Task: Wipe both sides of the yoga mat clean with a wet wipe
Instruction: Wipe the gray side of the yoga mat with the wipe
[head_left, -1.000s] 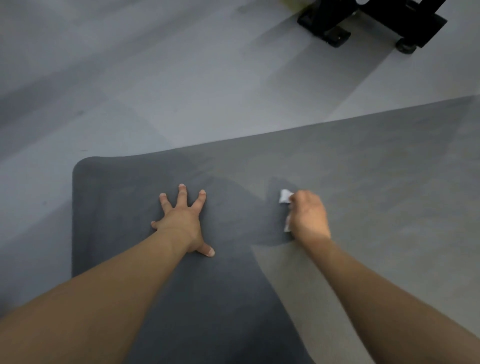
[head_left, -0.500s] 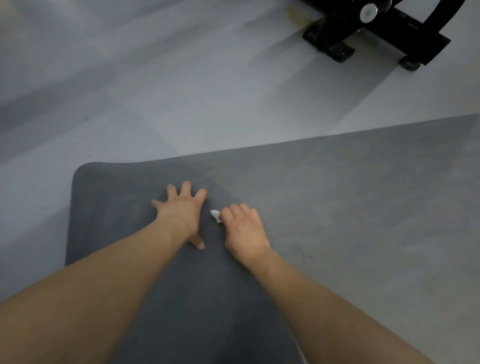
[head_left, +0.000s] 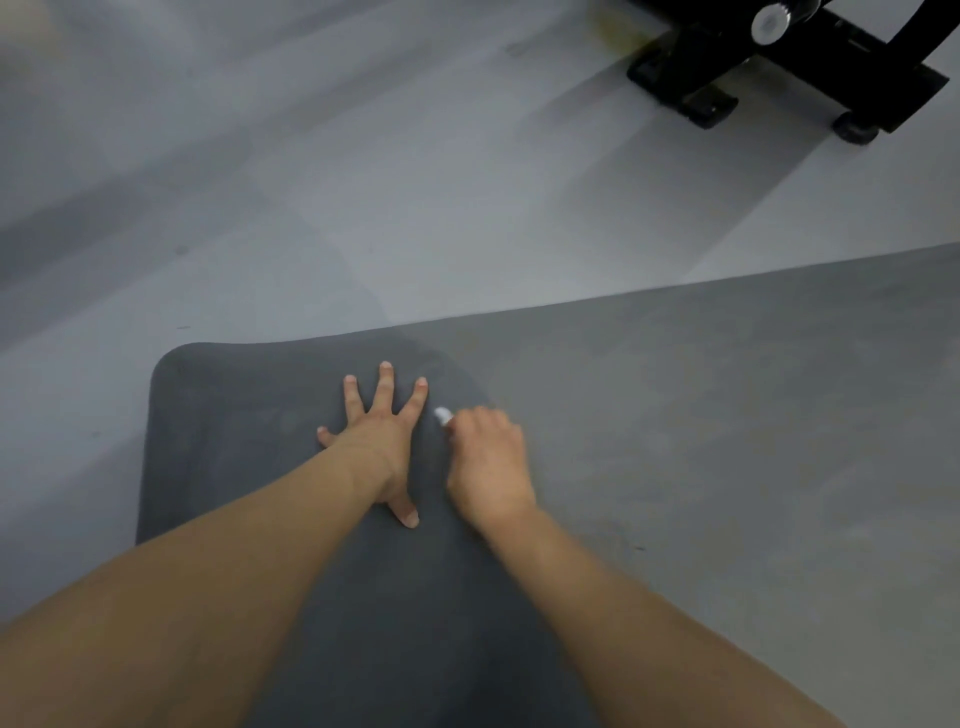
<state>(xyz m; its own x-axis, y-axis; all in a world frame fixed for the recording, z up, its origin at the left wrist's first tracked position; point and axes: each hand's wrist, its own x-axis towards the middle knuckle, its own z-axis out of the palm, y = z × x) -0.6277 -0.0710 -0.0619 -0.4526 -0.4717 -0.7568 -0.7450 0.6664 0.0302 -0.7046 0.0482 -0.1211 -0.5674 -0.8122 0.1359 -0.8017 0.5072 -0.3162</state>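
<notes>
Since 1 s ago: R hand (head_left: 488, 462) has swept leftward across the mat w/ the wipe, from well apart to just beside L hand (head_left: 376, 441); little change vs 0.5 s ago. L hand stayed planted, fingers now spread wider.

R hand: fingers curled, gripping wet wipe (head_left: 441, 414); only a small white bit shows past the knuckles, near L index fingertip. Hand blurred; can't tell how much of the wipe touches the mat.

L hand: flat, palm down, fingers splayed wide, thumb pointing back toward the person, pressing on the mat.

Yoga mat (head_left: 701, 467): grey, lying flat on floor (head_left: 311, 208), rounded corner upper left of hands, runs off frame right. Darker patch under and around both hands; lighter grey to the right.

Far upper right: black equipment base (head_left: 779, 67) w/ small wheel, well apart from mat.
</notes>
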